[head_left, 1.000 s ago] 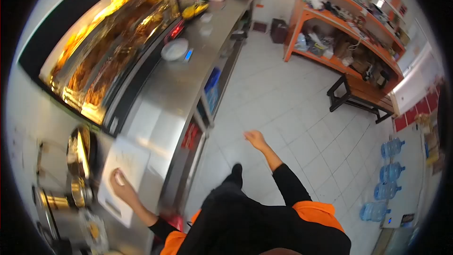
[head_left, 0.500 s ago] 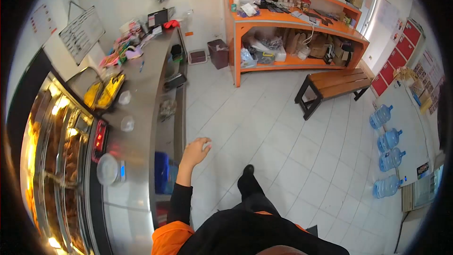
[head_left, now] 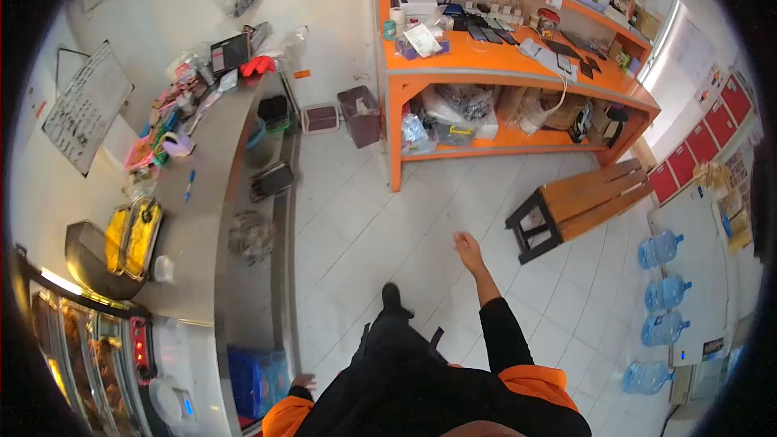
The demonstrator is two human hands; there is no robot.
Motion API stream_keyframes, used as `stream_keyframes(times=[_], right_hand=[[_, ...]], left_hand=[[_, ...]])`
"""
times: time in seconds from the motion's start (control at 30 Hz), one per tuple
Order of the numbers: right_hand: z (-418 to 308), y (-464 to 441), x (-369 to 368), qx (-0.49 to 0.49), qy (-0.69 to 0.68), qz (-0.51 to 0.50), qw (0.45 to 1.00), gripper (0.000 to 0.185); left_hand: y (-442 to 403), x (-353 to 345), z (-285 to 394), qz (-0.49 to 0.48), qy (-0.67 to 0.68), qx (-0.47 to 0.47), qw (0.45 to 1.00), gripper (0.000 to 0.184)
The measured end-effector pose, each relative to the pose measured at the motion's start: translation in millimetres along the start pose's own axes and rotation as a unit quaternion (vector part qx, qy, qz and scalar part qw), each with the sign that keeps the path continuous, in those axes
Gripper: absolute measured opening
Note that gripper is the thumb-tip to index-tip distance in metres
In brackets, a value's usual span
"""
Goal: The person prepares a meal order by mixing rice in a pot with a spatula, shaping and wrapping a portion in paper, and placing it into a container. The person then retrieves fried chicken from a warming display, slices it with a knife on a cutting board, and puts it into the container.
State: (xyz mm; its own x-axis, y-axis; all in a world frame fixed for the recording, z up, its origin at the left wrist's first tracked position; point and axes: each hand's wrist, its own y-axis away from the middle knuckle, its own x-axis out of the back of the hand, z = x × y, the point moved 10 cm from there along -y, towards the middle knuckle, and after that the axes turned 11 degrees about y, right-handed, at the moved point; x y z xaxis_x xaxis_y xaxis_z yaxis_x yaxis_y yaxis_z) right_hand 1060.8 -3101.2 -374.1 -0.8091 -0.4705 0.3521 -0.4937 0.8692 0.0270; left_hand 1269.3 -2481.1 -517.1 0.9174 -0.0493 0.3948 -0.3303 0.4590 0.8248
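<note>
My right hand (head_left: 468, 251) reaches forward over the white tiled floor (head_left: 421, 218), its fingers loosely apart and holding nothing. The wooden bench (head_left: 579, 202) is the nearest furniture to it, some way ahead and to the right. Low at my left side, my left hand (head_left: 303, 383) shows small beside the dark sleeve, fingers loosely extended with nothing visible in them. It hangs close to the steel counter (head_left: 190, 226) and a blue bin (head_left: 259, 379) on the shelf below. My foot in a black shoe (head_left: 392, 298) is on the tiles between the hands.
An orange desk (head_left: 502, 65) with phones and papers stands ahead, a dark waste bin (head_left: 358, 116) beside it. On the left are yellow-filled trays (head_left: 133, 235), a kitchen scale (head_left: 170, 400) and a lit food display (head_left: 89, 348). Several blue water bottles (head_left: 664, 291) line the right side.
The view has moved closer to the orange desk and bench. My right hand has come into view in front; my left hand has dropped back to my side.
</note>
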Motion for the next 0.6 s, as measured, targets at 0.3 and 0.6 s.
stream_keyframes(times=[0.3, 0.6], right_hand=[[33, -137, 10, 0.045, 0.338, -0.073, 0.937, 0.033], [230, -21, 162, -0.364, 0.563, -0.242, 0.702, 0.027]], left_hand=[[-225, 165, 203, 0.154, 0.425, -0.047, 0.891, 0.019], [-362, 340, 520, 0.208, 0.385, -0.209, 0.875, 0.024]])
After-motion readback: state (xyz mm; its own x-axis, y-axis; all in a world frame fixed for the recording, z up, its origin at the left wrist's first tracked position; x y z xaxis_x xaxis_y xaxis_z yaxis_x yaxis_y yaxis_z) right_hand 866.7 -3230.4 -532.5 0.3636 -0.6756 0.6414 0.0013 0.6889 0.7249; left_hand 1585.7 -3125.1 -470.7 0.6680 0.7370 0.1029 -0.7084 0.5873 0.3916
